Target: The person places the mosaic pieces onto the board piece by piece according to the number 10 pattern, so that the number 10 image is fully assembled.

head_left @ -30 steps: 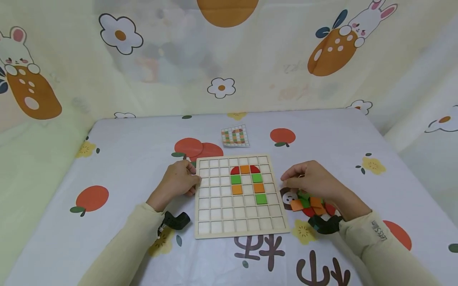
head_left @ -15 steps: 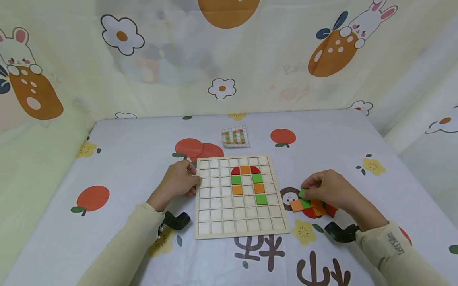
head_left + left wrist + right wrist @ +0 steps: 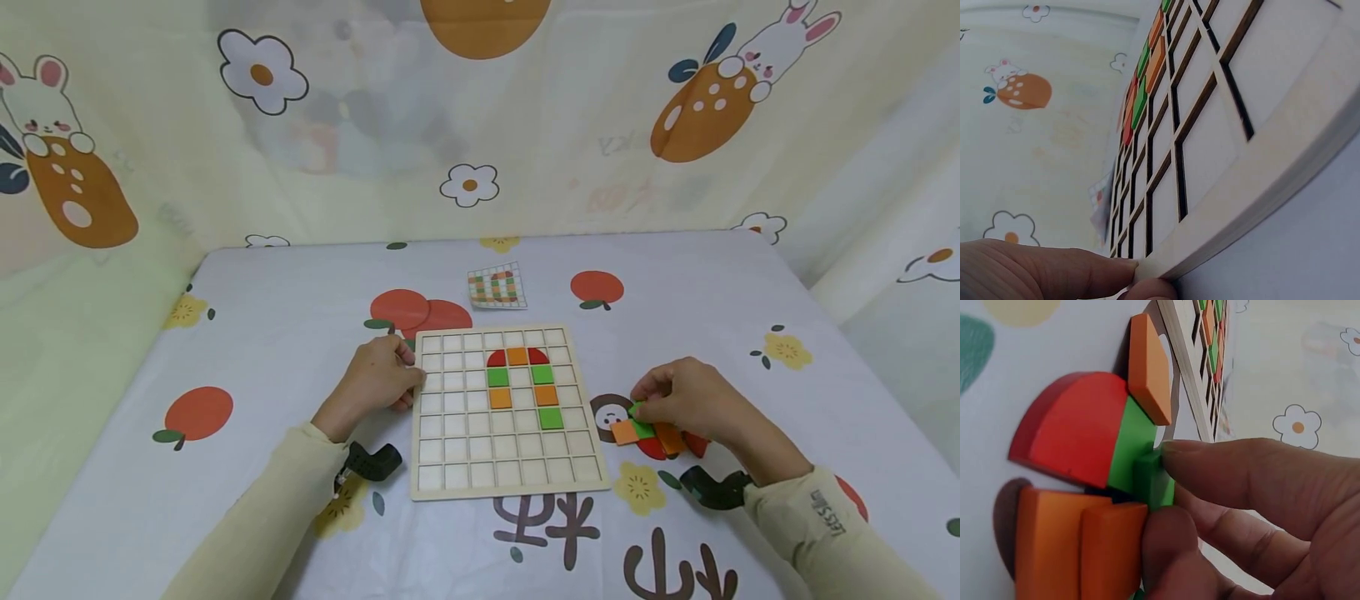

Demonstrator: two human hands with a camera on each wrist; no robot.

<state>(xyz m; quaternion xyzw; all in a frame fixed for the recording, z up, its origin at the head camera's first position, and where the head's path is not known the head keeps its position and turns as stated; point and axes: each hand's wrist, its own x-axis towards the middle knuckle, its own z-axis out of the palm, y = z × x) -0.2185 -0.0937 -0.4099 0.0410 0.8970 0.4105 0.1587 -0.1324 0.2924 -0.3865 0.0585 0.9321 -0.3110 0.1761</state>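
Observation:
A wooden grid board lies flat on the table. My left hand pinches its left rim between thumb and finger, as the left wrist view shows at close range. Seated in the board's cells are red quarter-round tiles, orange squares and green squares. To the right of the board, my right hand pinches a green square tile over a small pile. In that pile are a red quarter-round tile and several orange tiles; my hand hides part of it.
A small printed pattern card lies behind the board. The table wears a white cloth printed with fruit and flowers. A patterned curtain hangs along the back and sides.
My right hand has moved right and down from beside the board to the tile pile and now pinches a green tile there. My left hand stays on the board's rim.

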